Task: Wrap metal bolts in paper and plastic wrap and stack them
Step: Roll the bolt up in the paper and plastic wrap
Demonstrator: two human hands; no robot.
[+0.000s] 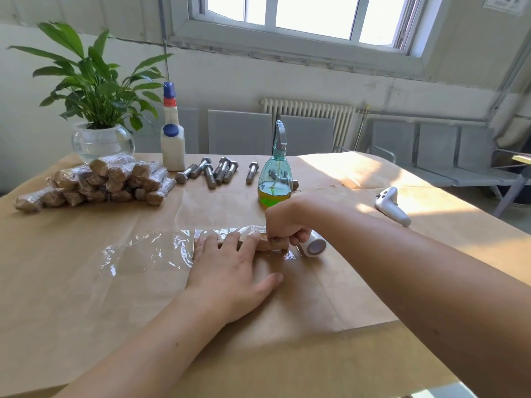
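A paper-wrapped bolt [270,244] lies on a sheet of clear plastic wrap [149,254] spread over the brown paper in the middle of the table. My left hand [230,271] lies flat with straight fingers pressing on the bolt's left part. My right hand [284,222] curls its fingers round the bolt's right end. The plastic wrap roll [313,245] lies just right of that hand. Several bare metal bolts [212,172] lie at the back. A stack of wrapped bolts [97,182] sits at the back left.
A green-liquid spray bottle [275,176] stands just behind my right hand. Two white bottles [172,145] and a potted plant in a glass bowl [100,139] stand at the back left. A white controller [392,205] lies at the right. Brown paper [86,297] covers the table.
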